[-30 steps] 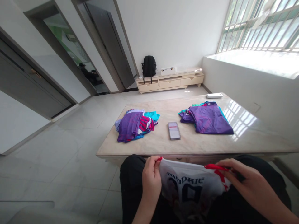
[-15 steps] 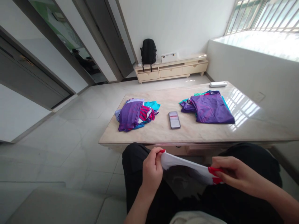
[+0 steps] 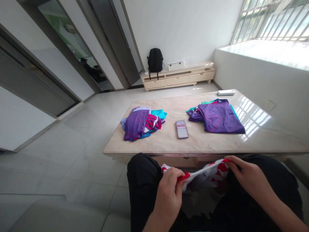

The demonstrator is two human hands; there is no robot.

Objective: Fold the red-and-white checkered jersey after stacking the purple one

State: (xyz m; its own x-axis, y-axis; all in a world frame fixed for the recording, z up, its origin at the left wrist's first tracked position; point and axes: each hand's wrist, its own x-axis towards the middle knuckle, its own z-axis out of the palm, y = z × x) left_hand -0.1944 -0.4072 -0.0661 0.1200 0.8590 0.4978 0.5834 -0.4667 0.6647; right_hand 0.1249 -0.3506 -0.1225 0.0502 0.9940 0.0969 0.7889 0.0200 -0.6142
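Observation:
I sit at a marble table (image 3: 217,145) with a white jersey with red trim (image 3: 207,174) stretched over my lap. My left hand (image 3: 170,193) pinches its red edge at the left. My right hand (image 3: 246,177) grips the other red-patterned end at the right. On the table lie a loose pile of purple, red and teal clothes (image 3: 141,124) at the left and a flatter stack topped by a purple shirt (image 3: 218,116) at the right. A phone (image 3: 181,129) lies between them.
A white box (image 3: 225,92) sits at the table's far right corner. Beyond the table stand a low cream cabinet (image 3: 180,79) with a black backpack (image 3: 155,61) on it. Grey doors line the left wall; a barred window is at the upper right.
The jersey, earlier held open showing its printed back, is now bunched between my hands. My left hand has shifted right and lower, closer to my right hand.

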